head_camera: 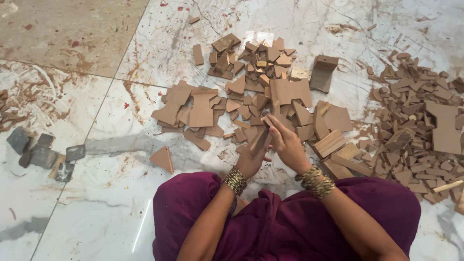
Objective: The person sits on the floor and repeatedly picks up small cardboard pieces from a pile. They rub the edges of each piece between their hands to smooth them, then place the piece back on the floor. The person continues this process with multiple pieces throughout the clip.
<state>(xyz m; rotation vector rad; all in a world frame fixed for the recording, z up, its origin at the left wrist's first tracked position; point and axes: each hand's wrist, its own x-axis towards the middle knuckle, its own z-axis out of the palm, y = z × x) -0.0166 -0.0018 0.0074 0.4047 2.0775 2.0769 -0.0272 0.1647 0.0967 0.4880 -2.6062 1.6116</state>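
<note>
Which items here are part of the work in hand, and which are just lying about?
In hand:
- left hand and right hand gripping a small brown board piece
- brown offcut pile in front

Lying about:
- grey blocks
- lone triangular piece
- scrap heap at right

Both forearms are stretched forward from the lap and the wrists are brought close together. The left hand [251, 157] is turned palm-up, fingers curled in a grip. The right hand [285, 140] is laid just above it, fingers bent and pinched shut, bangles stacked at each wrist
</note>
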